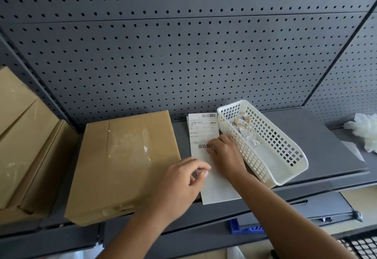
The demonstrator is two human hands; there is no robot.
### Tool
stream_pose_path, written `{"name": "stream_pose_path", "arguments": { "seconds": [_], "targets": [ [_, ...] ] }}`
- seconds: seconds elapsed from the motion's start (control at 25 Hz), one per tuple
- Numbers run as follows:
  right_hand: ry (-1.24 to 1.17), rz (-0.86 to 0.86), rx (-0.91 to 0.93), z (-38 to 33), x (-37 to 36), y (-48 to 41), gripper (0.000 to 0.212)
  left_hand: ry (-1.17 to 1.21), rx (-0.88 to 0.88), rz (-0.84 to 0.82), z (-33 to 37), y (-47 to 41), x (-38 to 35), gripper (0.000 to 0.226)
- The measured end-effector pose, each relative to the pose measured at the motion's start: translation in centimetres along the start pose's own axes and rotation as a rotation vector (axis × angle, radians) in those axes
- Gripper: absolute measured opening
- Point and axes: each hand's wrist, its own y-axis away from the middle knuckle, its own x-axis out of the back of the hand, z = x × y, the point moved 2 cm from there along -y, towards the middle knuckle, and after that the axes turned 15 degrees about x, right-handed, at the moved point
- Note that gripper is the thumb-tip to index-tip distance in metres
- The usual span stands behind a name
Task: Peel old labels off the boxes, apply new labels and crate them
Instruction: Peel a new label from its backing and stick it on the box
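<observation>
The label sheet [204, 132] lies flat on the shelf [318, 136], between the box [122, 162] and the basket [253, 162]. Your right hand [226, 152] rests on it with fingers spread, likely pinning it, while your left hand [183, 179] pinches its left edge between thumb and forefinger, seemingly to start the peel. The box sits just beside, broad face up to take the label, and the basket keeps the torn scraps [244, 128] off the shelf.

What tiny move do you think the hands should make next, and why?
Probably peel the new label up from its left edge. The left hand seems to pinch the label sheet there, the right hand presses it flat, and the cardboard box beside it shows no label on top. Paper scraps already lie in the white basket.
</observation>
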Motion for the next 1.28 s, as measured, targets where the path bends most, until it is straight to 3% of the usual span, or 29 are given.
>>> {"name": "stream_pose_path", "arguments": {
  "seconds": [0.16, 0.48, 0.64, 0.84, 0.96, 1.12, 1.28],
  "targets": [
    [-0.026, -0.182, 0.012, 0.3, 0.1, 0.7, 0.056, 0.229, 0.093, -0.057, -0.5, -0.5, 0.8, 0.014],
    [-0.052, 0.055, -0.016, -0.5, 0.9, 1.8, 0.016, 0.383, 0.150, -0.072, -0.8, -1.3, 1.2, 0.014],
    [-0.191, 0.312, -0.035, -2.7, 5.5, 1.4, 0.014, 0.518, 0.214, -0.048, -0.3, -1.9, 1.5, 0.010],
    [-0.122, 0.445, 0.098, -6.3, 9.8, 2.3, 0.013, 0.789, 0.332, -0.153, 1.7, -4.0, 1.9, 0.054],
    [-0.074, 0.428, 0.186, -7.8, 10.2, 3.6, 0.018, 0.936, 0.445, -0.244, 2.4, -6.2, 2.3, 0.066],
    [-0.056, 0.302, 0.226, -8.8, 9.4, 5.6, 0.021, 0.933, 0.487, -0.256, 2.3, -8.7, 3.0, 0.046],
    [-0.050, 0.205, 0.234, -8.1, 9.1, 6.2, 0.026, 0.835, 0.403, -0.105, 2.1, -8.7, 2.9, 0.016]
  ]
}}
